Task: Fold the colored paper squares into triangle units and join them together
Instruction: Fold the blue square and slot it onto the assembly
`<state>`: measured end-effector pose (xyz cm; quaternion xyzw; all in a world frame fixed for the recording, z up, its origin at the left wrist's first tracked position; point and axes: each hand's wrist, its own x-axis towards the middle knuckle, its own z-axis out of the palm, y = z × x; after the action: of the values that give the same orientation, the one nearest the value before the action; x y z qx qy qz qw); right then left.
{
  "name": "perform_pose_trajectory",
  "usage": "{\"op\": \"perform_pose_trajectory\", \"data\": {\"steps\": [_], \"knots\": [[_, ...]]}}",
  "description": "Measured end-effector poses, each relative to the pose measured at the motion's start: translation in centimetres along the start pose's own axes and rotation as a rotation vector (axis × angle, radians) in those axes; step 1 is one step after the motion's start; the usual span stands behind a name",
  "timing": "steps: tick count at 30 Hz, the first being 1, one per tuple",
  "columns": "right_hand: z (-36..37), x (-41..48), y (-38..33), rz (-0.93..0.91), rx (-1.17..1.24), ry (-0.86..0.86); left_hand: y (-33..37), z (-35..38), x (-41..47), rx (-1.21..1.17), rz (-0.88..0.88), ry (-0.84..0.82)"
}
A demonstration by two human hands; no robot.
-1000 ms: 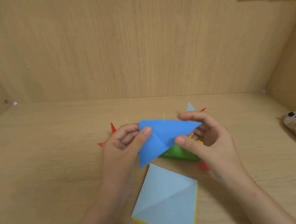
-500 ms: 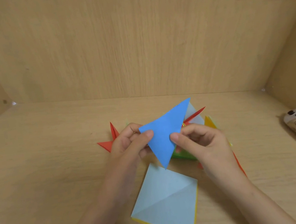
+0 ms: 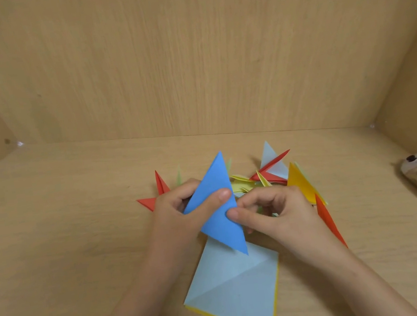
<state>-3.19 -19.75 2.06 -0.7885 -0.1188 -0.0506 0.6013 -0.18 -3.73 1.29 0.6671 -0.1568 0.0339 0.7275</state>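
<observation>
We pinch a folded blue paper triangle with both our left hand and right hand, fingers clamped on it, above the pale blue paper square stack.

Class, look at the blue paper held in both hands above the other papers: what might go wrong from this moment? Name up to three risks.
1. The blue triangle is pinched only by the fingertips of the left hand and right hand; it may slip and crease unevenly.
2. The finished units lie right behind the hands; a knuckle could knock them apart.
3. The paper stack sits under the wrists and might get dragged or bent.
</observation>
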Motion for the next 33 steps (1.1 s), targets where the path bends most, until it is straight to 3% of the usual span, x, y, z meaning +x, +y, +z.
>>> {"op": "perform_pose_trajectory", "data": {"steps": [14, 22, 27, 30, 33], "knots": [[-0.2, 0.1, 0.1, 0.028, -0.032, -0.030, 0.8, 0.4, -0.2, 0.043, -0.138, 0.022], [-0.4, 0.2, 0.2, 0.053, -0.014, -0.086, 0.9, 0.2, 0.0, 0.037, -0.091, 0.252], [-0.7, 0.1, 0.2, 0.053, -0.071, -0.097, 1.3, 0.3, -0.1, 0.010, -0.122, 0.308], [-1.1, 0.1, 0.3, 0.034, -0.130, -0.074, 1.2, -0.2, 0.1, -0.039, -0.139, 0.406], [-1.1, 0.2, 0.4, -0.013, -0.090, 0.024, 1.1, -0.5, 0.3, -0.035, -0.135, 0.383]]}}
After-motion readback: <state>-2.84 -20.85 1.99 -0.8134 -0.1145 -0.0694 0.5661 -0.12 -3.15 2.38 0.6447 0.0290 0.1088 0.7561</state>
